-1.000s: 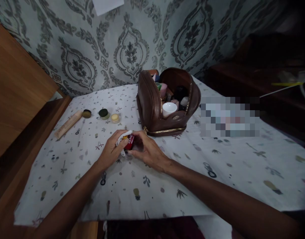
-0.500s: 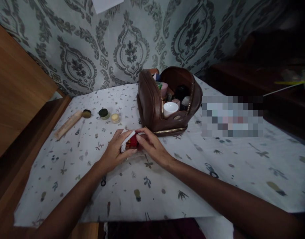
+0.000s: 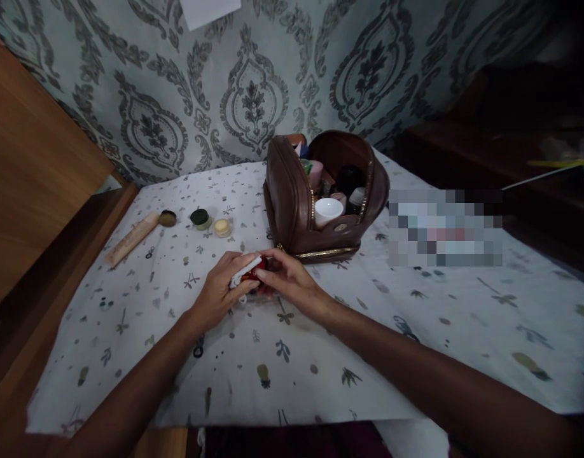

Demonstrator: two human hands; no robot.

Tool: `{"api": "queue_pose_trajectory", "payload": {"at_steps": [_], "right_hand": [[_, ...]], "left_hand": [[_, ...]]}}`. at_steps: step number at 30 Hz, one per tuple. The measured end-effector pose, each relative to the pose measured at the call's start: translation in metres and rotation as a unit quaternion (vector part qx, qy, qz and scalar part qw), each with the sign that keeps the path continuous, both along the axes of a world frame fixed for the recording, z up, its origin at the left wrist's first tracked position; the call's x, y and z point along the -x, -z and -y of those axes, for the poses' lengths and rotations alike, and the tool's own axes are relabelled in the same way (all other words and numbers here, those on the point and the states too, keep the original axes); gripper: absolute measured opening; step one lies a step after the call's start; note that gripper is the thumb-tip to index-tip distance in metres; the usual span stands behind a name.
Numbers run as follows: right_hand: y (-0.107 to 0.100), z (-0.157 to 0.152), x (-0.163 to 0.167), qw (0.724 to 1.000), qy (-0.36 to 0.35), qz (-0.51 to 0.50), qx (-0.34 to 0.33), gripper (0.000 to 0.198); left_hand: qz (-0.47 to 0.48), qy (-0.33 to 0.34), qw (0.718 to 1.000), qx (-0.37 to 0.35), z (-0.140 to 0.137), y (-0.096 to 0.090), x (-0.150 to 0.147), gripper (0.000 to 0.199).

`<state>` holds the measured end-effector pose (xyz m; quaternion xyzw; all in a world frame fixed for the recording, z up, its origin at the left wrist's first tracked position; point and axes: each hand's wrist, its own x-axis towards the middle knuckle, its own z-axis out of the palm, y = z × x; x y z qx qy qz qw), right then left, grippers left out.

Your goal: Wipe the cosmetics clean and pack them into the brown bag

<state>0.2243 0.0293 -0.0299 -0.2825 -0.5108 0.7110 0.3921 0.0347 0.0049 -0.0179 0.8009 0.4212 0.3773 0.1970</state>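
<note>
Both hands meet low over the printed cloth [image 3: 254, 356] on the bench, and I see a small red jar [image 3: 256, 274] pinched between them. My left hand [image 3: 220, 289] has its grip closed on a white cloth [image 3: 242, 272] pressed against the jar; my right hand [image 3: 288, 281] clamps the jar from the other side (label unreadable). Just behind stands an open brown pouch [image 3: 292, 200], with a white cup [image 3: 327, 210] inside.

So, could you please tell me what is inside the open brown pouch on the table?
Inside the brown pouch a white cup-like jar sits at the front, with a dark-capped container and a pink one behind. Whatever lies deeper is hidden by these items and the pouch wall.
</note>
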Motion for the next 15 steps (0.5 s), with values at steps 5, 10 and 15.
{"api": "queue_pose_trajectory", "payload": {"at_steps": [5,10,15], "right_hand": [[-0.002,-0.001,-0.002,1.0,-0.018,-0.003,0.023,0.051],[-0.002,-0.001,-0.002,1.0,-0.006,0.007,0.02,0.051],[0.002,0.004,0.0,0.993,0.048,0.079,-0.072,0.063]], "left_hand": [[0.013,0.003,1.0,-0.019,0.001,0.0,0.002,0.041],[0.026,-0.011,1.0,0.007,0.004,-0.011,0.0,0.04],[0.032,-0.038,0.997,0.052,0.004,-0.017,-0.004,0.034]]}}
